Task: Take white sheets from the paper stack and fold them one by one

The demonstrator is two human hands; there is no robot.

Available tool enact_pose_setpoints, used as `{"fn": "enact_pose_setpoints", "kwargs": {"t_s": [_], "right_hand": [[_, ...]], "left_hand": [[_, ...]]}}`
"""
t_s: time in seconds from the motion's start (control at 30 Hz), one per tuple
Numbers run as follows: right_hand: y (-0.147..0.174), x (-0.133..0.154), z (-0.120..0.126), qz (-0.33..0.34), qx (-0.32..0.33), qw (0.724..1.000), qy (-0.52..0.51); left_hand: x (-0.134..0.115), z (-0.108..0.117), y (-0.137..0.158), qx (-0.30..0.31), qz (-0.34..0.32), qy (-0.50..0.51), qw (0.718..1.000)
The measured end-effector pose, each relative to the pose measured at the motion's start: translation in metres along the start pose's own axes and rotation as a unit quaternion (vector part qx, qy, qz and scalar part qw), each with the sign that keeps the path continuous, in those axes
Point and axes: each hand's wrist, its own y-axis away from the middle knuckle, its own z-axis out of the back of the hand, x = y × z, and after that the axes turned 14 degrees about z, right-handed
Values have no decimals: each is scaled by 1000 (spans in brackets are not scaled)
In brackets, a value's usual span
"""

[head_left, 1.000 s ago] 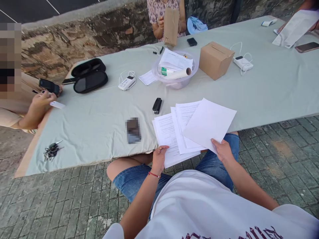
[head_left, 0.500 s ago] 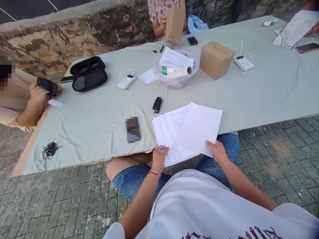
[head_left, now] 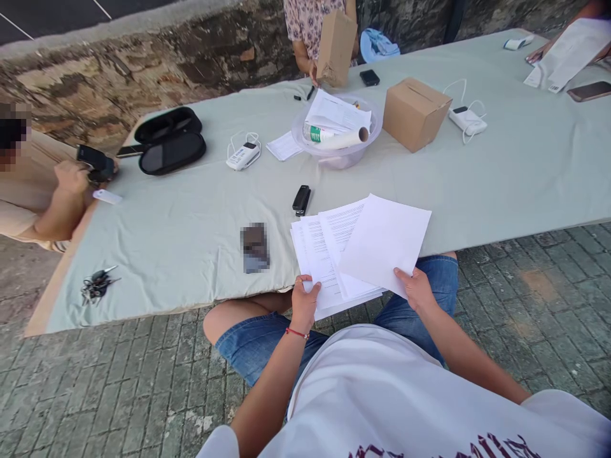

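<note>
Fanned out at the table's near edge are several printed paper sheets (head_left: 327, 267). My left hand (head_left: 304, 302) is closed on their lower left corner, thumb on top. A blank-faced white sheet (head_left: 387, 238) lies over the right part of the fan, and my right hand (head_left: 416, 287) pinches its lower right corner. The fingers beneath the paper are hidden on both sides. Just beyond the sheets, on the cloth, sits a black stapler (head_left: 301, 200). Left of the papers lies a small blurred item (head_left: 254, 247).
A clear plastic basin (head_left: 341, 152) holds papers and a roll. Beside it stands a cardboard box (head_left: 415, 114). White power banks (head_left: 243, 156), an open black case (head_left: 172, 149) and keys (head_left: 97, 285) lie on the cloth. Other people sit at the left, far side and far right.
The white sheet on top has shifted slightly right. The printed sheets under it have spread differently, showing more text, and my left thumb and fingers have moved a little apart.
</note>
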Motion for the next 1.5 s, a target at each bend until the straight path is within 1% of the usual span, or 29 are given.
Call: {"fn": "enact_pose_setpoints", "kwargs": {"t_s": [0.07,0.1,0.2,0.3,0.4,0.43,0.5,0.57,0.67,0.77,0.87,0.97,1.07,1.17,1.27,1.33,1.43,1.5], "right_hand": [[4,-1,-5,7,9,1000,0],[5,-1,-6,12,11,1000,1],[5,-1,-8,27,18,999,7],[5,2,-10,45,32,998,16],[8,6,-13,56,56,996,30],[9,7,-14,57,67,995,37],[11,9,-16,58,89,993,54],[11,10,-16,61,97,991,74],[7,11,-13,60,83,991,87],[0,14,-6,45,64,993,83],[-7,18,3,31,35,996,78],[-12,24,9,20,-1,998,53],[-13,28,9,17,-20,999,30],[-9,30,2,10,-4,1000,17],[-1,26,-9,11,24,999,22],[4,22,-15,23,45,998,34],[10,15,-20,33,77,995,54],[10,13,-19,35,80,994,68]], "left_hand": [[-1,1,1,-10,-28,-6,1000],[-1,1,1,-4,-26,-8,1000],[-4,0,3,43,21,-10,999],[-7,-1,5,92,64,21,993],[-7,-4,6,133,88,53,986],[-6,-5,6,135,93,53,985],[-4,-6,4,121,100,32,987],[-2,-6,1,95,109,9,989],[0,-3,-2,74,107,-2,991],[1,0,-3,61,84,-21,994],[3,2,-5,71,61,-34,995],[5,1,-5,94,71,-5,993],[6,0,-3,96,64,18,993],[1,-2,2,100,54,39,993],[-5,-3,7,132,71,73,986],[-7,-3,8,146,83,75,983],[-6,-3,5,120,81,63,987],[-3,-3,2,103,84,64,989]]}}
